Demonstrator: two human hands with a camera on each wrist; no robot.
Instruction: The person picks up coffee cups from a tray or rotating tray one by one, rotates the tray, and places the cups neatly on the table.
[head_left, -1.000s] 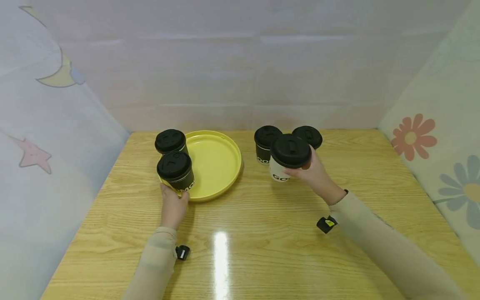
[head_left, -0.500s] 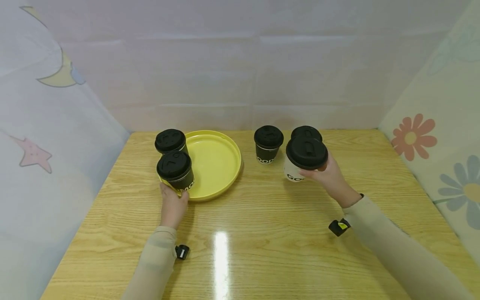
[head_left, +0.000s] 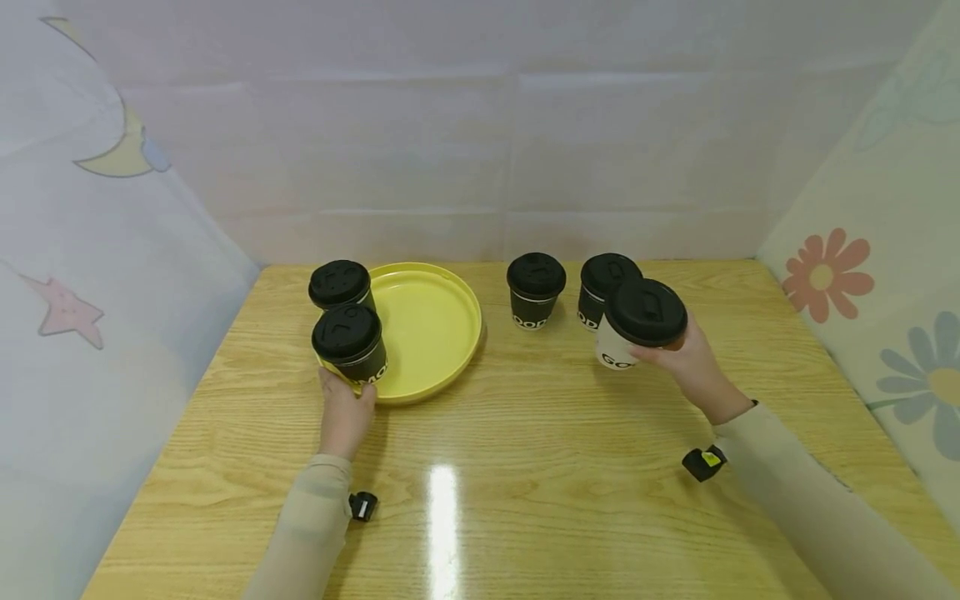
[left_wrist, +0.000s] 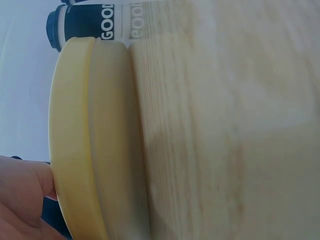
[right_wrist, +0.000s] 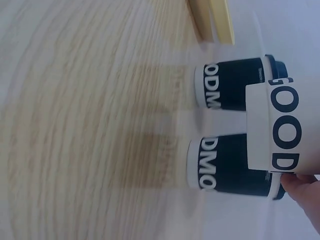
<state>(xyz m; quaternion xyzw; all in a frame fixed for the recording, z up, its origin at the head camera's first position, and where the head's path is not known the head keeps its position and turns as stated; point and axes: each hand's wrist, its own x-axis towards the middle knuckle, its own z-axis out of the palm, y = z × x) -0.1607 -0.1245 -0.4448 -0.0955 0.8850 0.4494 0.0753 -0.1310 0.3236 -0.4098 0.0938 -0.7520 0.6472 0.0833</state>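
My left hand [head_left: 347,418] grips the lower part of a black paper cup [head_left: 369,365] with a black lid, at the near left of a round yellow tray [head_left: 467,358]. In the left wrist view its thumb [left_wrist: 37,177] lies right at the tray's rim. A second lidded black cup [head_left: 339,283] stands just behind, on the tray's left side. On the right, my right hand [head_left: 693,367] holds a white paper cup [right_wrist: 280,125] with a black lid, slightly tilted, in front of a black cup [head_left: 591,308]. Another black cup [head_left: 531,307] stands to its left.
Everything is on a wooden table [head_left: 525,475] with a pale cloth [head_left: 480,150] behind it. Patterned sheets hang on both sides. The right half of the tray is bare. A small black camera sits at each wrist.
My right hand has moved right with the white cup, from in front of the middle black cup to the near right of the rightmost one, uncovering both more. The left hand stays put.
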